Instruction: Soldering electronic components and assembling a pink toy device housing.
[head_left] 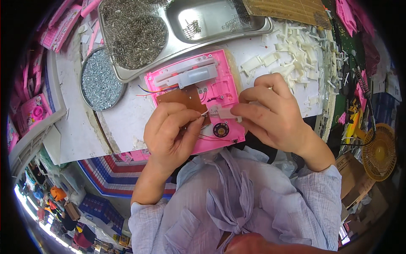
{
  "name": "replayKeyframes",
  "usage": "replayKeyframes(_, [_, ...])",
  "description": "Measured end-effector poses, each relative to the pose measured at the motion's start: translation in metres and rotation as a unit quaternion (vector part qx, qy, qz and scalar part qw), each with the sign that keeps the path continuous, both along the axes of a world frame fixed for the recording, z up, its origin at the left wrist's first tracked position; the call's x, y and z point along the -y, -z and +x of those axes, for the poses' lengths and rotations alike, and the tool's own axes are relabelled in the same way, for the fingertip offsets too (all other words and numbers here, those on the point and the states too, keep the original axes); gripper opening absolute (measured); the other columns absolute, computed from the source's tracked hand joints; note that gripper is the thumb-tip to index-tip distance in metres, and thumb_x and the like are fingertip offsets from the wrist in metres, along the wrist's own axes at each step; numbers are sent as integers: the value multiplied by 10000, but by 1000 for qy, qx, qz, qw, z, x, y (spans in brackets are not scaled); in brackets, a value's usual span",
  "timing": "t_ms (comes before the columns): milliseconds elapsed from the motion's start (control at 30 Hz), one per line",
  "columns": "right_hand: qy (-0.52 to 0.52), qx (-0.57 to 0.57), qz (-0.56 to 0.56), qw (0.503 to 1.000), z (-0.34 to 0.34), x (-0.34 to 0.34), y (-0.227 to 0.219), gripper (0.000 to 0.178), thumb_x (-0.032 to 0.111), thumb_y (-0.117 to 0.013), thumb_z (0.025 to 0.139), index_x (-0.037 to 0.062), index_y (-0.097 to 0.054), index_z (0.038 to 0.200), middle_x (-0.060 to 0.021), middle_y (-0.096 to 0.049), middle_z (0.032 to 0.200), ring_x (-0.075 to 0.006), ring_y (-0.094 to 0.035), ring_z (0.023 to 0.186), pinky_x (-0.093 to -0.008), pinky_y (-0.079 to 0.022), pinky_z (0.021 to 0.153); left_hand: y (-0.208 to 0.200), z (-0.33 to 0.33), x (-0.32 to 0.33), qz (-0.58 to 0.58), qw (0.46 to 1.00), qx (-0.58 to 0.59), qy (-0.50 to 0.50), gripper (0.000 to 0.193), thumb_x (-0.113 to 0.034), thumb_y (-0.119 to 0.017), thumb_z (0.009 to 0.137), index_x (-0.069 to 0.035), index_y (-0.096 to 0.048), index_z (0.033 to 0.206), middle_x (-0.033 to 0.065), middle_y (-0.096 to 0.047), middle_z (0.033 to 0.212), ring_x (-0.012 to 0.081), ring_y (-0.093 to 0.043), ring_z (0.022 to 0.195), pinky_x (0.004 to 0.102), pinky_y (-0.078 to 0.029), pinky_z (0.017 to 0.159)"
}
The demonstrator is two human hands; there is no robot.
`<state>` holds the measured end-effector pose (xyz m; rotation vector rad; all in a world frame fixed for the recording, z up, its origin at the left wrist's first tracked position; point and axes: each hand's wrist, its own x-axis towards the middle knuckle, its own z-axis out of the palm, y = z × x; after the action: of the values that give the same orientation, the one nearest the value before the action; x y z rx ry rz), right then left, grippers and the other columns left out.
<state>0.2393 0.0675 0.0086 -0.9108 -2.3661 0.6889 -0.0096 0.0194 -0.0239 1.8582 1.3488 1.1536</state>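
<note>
Both hands are in view over the work, fingertips narrowed. My left hand (169,129) has thumb and forefinger pinched together on a thin white piece (205,113); too small to say exactly what it is. My right hand (275,112) grips a whitish plastic piece (227,112) between thumb and forefinger, its left end near the left fingertips. Both pieces are above the pink casing (226,86), which lies open side up at the near edge of the desk (124,125), slightly tilted. In the casing: a brown board (179,98), partly covered by my left hand; a round black speaker (221,130) just below the plastic piece; a pale grey-blue block (198,75) toward the far side; coloured wires (158,90) at the left edge, running to the board. Beyond the casing, a steel tray (179,47): a heap of small metal springs (133,36) in its left compartment, a few smaller clusters in the right. Left of the casing, a round dish (82,86) filled with silvery screws (102,79). Far right on the desk, loose white plastic parts (296,51) in a pile; a cardboard sheet (292,10) overlaps the tray's right end. Off the desk at right, a yellow fan (379,152).
</note>
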Motion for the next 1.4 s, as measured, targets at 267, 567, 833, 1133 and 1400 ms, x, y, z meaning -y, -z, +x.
replayKeyframes(267, [3, -82, -47, 995, 3, 3, 33, 406, 50, -825, 650, 73, -725, 1042, -86, -674, 1041, -309, -585, 953, -405, -476, 814, -1, -1, -2, -1, 1000, -1, 11, 252, 42, -845, 736, -40, -712, 933, 85, -666, 850, 203, -618, 672, 307, -472, 546])
replayKeyframes(567, [10, 66, 3, 998, -13, 5, 7, 324, 89, -829, 681, 102, -751, 995, -58, -686, 1061, -307, -565, 987, -437, -459, 842, 1, 1, -1, 5, 1000, -20, 7, 243, 26, -845, 736, -52, -709, 921, 75, -663, 845, 197, -610, 659, 309, -463, 546])
replayKeyframes(833, [-18, 176, 135, 975, -16, 16, -1, 303, 145, -791, 740, 119, -763, 1041, -47, -646, 1202, -288, -543, 1026, -464, -448, 869, 0, 0, -2, 1, 1000, -15, 17, 189, 19, -822, 770, -45, -702, 901, 80, -661, 851, 209, -619, 679, 322, -475, 559])
replayKeyframes(1133, [101, -36, 4, 994, 29, 15, -1, 271, 137, -787, 804, 110, -757, 1073, -96, -673, 1104, -293, -579, 970, -409, -491, 831, -1, 4, -4, -18, 998, 24, 62, 150, 90, -766, 810, 12, -702, 921, 117, -664, 898, 259, -664, 836, 326, -527, 676])
replayKeyframes(1400, [487, 157, 120, 851, 168, -36, 19, 201, 229, -738, 830, 89, -784, 967, -114, -726, 945, -324, -654, 949, -456, -495, 864, -21, 4, 6, 20, 983, -123, 135, 170, 29, -757, 814, 5, -710, 976, 129, -643, 926, 244, -626, 784, 316, -496, 655])
